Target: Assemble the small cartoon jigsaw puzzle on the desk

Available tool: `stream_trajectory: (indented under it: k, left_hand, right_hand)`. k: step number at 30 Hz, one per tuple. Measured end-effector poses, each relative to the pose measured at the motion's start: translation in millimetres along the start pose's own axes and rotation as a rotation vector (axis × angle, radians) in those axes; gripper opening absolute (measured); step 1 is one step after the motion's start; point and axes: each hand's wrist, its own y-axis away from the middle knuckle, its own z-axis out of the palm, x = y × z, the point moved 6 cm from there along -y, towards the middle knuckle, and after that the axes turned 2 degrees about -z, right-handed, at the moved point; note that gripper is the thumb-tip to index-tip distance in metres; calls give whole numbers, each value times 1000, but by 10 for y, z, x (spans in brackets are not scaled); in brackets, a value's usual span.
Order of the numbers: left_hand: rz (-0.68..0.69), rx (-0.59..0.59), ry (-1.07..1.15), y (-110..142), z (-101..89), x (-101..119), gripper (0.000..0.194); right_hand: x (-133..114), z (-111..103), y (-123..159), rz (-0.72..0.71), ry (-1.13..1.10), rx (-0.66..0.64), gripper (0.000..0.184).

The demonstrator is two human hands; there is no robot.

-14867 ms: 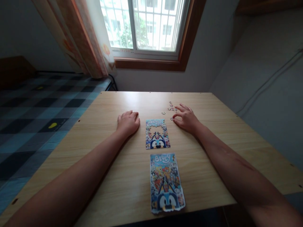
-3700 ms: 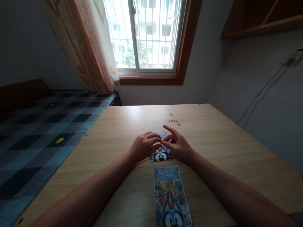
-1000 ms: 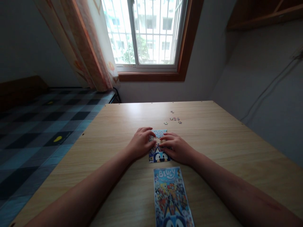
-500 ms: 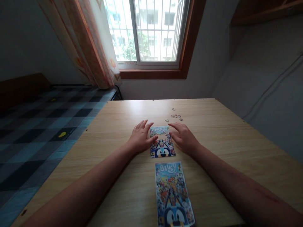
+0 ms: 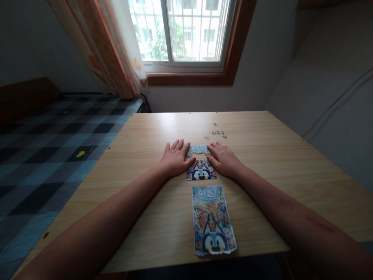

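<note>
A partly assembled jigsaw puzzle (image 5: 201, 171) lies flat on the wooden table, with a bare gap across its middle and a blue cartoon dog's face on its lower part. My left hand (image 5: 176, 157) rests along its left edge, fingers spread, thumb on the puzzle. Along the right edge lies my right hand (image 5: 223, 158), fingers extended and thumb touching the puzzle's side. Neither hand holds anything. Closer to me is a picture sheet (image 5: 214, 219) printed "BLUEY", showing the same dog's face; its near edge looks torn.
Several loose puzzle pieces (image 5: 218, 132) lie beyond the puzzle. The wooden table (image 5: 145, 233) ends at its near edge just past the sheet. A bed with a checked cover (image 5: 64, 155) stands to the left. A barred window (image 5: 194, 35) and a curtain (image 5: 110, 50) are behind.
Both hands have flattened down at the puzzle's sides, the right fingers straightening. The camera has tilted down, so everything sits higher and the sheet's near edge shows.
</note>
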Motion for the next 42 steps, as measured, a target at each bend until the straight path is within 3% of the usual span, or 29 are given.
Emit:
stream_trajectory:
  k: [6,14,21,25,29,36,42]
  left_hand:
    - [-18,-57,-19,9,-9,42,77]
    - [-2,-15,-29,6,-6,-3,73]
    - [5,-17,-47,12,16,-13,80]
    - [2,8,-39,2,-2,-41,73]
    - [-78,13,-37,-37,-24,-155,69]
    - [-170,7,-80,-67,-63,-214,68]
    - [-197,-52,-149,-57,-83,-153,75]
  right_hand:
    - [-16,29,15,22,39,-35,58]
    - [3,92,13,15,54,-17,60]
    - [-23,82,18,11,51,-26,60]
    - [-36,68,17,20,30,-27,61]
    - [49,26,-13,65,-21,37,60]
    - [259,-214,-71,76,-145,355,53]
    - [332,-189,-95,112,-186,374,51]
